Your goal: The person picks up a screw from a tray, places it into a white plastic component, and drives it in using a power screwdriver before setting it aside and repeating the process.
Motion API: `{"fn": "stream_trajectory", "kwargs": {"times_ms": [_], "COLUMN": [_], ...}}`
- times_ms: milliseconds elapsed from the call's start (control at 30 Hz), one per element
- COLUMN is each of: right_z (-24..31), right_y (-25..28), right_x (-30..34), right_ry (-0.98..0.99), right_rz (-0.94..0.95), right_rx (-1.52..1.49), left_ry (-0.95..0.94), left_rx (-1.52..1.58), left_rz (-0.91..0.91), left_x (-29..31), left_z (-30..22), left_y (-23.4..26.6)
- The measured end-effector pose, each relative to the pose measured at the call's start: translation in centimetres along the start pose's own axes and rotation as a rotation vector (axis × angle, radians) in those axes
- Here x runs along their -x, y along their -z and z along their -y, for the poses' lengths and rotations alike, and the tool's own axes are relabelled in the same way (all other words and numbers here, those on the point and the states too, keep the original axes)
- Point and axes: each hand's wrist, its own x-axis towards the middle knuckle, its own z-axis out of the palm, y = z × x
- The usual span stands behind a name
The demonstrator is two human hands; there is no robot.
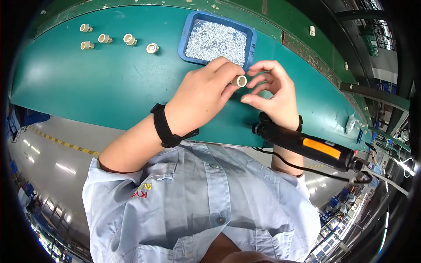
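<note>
left hand [204, 90] pinches a cream cylindrical socket [239, 81], open end showing; right hand [278, 94] curves beside it, grip spread. holding the socket steady, opening unblocked, should help.

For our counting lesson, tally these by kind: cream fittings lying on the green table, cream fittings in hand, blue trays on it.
Cream fittings on the green table: 5
Cream fitting in the left hand: 1
Blue tray: 1
Total: 7
</note>
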Motion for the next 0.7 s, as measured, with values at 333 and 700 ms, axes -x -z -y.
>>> {"fn": "stream_trajectory", "kwargs": {"times_ms": [333,700], "right_z": [-1.4,-2.4], "right_y": [-0.1,0.1], "right_x": [-2.0,-2.7], "right_ry": [-0.096,-0.109], "right_rz": [0.029,0.046], "right_rx": [-0.310,-0.310], "left_ry": [0.056,0.140], "left_rx": [0.094,0.251], "left_rz": [-0.043,-0.064], "left_x": [-1.5,-1.9], "left_z": [0.8,1.2], "left_y": [1.0,0.9]}}
